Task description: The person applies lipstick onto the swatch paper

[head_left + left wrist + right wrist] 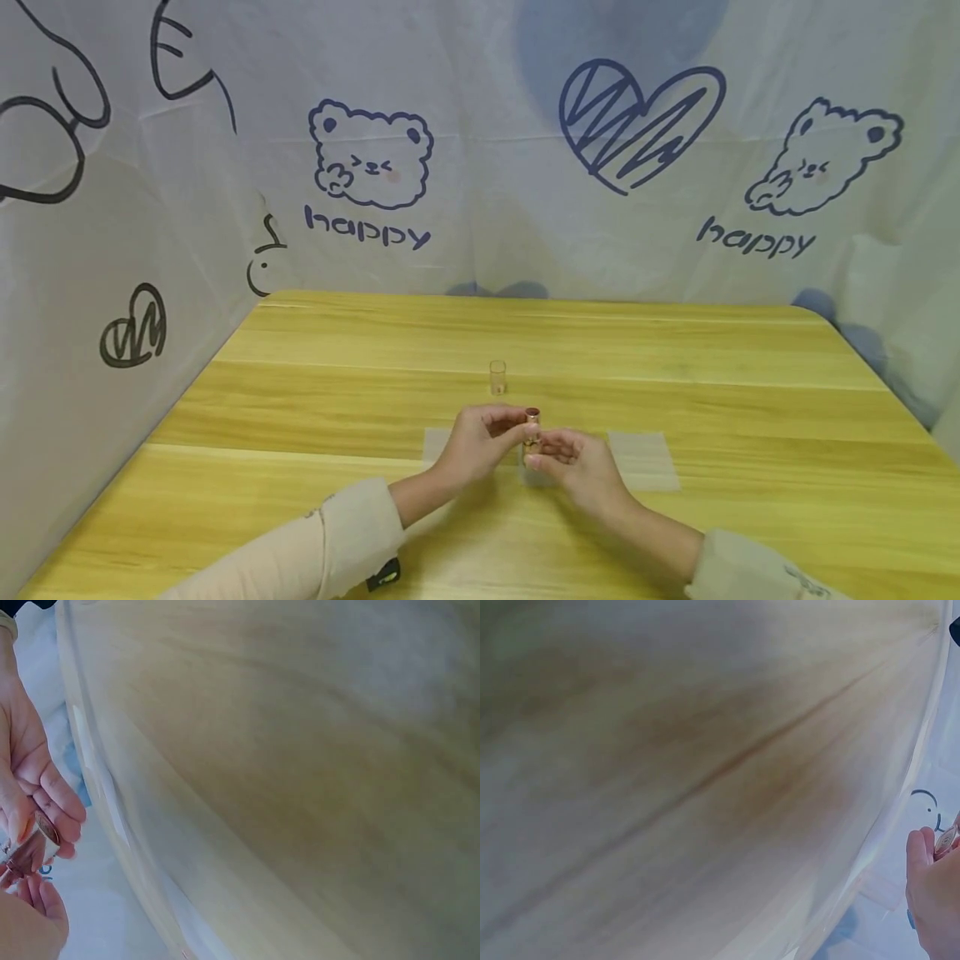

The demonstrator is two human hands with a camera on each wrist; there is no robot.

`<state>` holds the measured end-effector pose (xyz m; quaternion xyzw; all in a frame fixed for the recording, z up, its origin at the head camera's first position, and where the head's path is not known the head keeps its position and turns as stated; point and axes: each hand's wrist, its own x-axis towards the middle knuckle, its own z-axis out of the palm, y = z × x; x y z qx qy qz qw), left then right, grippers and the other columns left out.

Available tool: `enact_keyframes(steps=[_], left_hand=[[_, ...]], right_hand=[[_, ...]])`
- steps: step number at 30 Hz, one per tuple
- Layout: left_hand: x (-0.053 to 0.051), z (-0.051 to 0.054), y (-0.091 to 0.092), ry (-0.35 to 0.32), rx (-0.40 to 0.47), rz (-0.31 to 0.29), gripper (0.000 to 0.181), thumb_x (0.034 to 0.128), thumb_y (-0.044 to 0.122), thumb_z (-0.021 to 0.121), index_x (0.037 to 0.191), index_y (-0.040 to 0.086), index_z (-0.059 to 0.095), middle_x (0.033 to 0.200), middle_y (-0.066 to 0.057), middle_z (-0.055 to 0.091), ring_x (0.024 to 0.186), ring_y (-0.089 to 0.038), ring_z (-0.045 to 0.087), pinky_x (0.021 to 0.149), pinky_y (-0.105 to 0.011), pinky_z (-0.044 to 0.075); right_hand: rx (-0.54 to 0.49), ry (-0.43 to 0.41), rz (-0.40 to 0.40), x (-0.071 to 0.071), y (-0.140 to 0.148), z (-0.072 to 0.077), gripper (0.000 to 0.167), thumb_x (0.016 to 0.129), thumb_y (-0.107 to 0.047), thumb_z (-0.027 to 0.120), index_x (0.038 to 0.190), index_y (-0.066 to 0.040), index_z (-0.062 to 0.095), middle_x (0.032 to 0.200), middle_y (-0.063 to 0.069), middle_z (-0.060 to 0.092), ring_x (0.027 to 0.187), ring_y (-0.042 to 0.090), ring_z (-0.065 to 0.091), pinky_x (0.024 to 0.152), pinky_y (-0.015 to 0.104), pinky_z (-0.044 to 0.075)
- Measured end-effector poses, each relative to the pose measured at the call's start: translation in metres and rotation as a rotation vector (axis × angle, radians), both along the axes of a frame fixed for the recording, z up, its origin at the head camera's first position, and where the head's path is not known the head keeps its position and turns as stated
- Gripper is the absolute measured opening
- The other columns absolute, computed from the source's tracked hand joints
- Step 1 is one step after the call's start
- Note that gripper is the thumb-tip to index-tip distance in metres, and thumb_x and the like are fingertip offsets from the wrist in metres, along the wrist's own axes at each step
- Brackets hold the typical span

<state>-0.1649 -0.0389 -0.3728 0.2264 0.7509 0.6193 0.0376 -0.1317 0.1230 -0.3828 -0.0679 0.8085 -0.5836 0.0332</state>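
Head view, near to far: pale sleeves (360, 529), then both hands on one small lipstick-like tube (533, 419), held roughly upright above the table (300, 400). Right hand (588, 473) pinches the lower part; left hand (474, 443) pinches the upper, dark red end uppermost. Step in hand appears to be working the tube's two parts; twisting or pulling, cannot tell. Next move likely calls for a steady upper grip while the base turns or eases. Pale sheets (642, 461) lie flat beside the hands. Beyond, a clear cylinder (498, 379) stands apart; last, a drawn-on curtain (480, 192).
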Motion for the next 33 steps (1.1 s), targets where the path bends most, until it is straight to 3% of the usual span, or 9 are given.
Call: enact_keyframes(steps=[9, 13, 23, 33], left_hand=[[0.0049, -0.0007, 0.0078, 0.061, 0.016, 0.173, 0.018, 0.0766, 0.005, 0.074, 0.092, -0.004, 0.069, 0.092, -0.018, 0.071, 0.081, -0.028, 0.068, 0.073, -0.018, 0.055], [0.0058, -0.0007, 0.0098, 0.064, 0.01, 0.214, 0.017, 0.0764, 0.008, 0.075, 0.088, -0.003, 0.07, 0.089, -0.016, 0.071, 0.08, -0.027, 0.068, 0.072, -0.02, 0.055], [0.0054, 0.0005, 0.0086, 0.0, 0.046, 0.155, 0.018, 0.0786, 0.007, 0.073, 0.09, -0.006, 0.069, 0.093, -0.02, 0.07, 0.082, -0.029, 0.069, 0.071, -0.019, 0.056], [0.0049, 0.0014, 0.0063, -0.013, 0.048, 0.11, 0.019, 0.0803, 0.005, 0.07, 0.095, -0.007, 0.067, 0.098, -0.022, 0.069, 0.087, -0.032, 0.068, 0.073, -0.02, 0.056]], right_hand=[[-0.027, -0.001, -0.029, -0.0017, -0.001, -0.0001, 0.029, 0.077, -0.001, 0.071, 0.104, 0.008, 0.063, 0.098, 0.02, 0.068, 0.088, 0.021, 0.066, 0.076, 0.019, 0.055], [-0.033, -0.004, -0.028, -0.0022, -0.0015, 0.0004, 0.03, 0.077, -0.001, 0.071, 0.105, 0.009, 0.062, 0.098, 0.02, 0.068, 0.087, 0.02, 0.066, 0.075, 0.019, 0.055], [-0.02, 0.019, 0.006, -0.002, 0.0004, 0.0005, 0.028, 0.078, -0.003, 0.071, 0.101, 0.011, 0.063, 0.096, 0.021, 0.067, 0.087, 0.023, 0.067, 0.074, 0.02, 0.056], [-0.005, 0.037, 0.03, -0.0027, 0.002, -0.0008, 0.029, 0.079, -0.005, 0.071, 0.103, 0.01, 0.064, 0.096, 0.021, 0.069, 0.086, 0.023, 0.068, 0.074, 0.021, 0.056]])
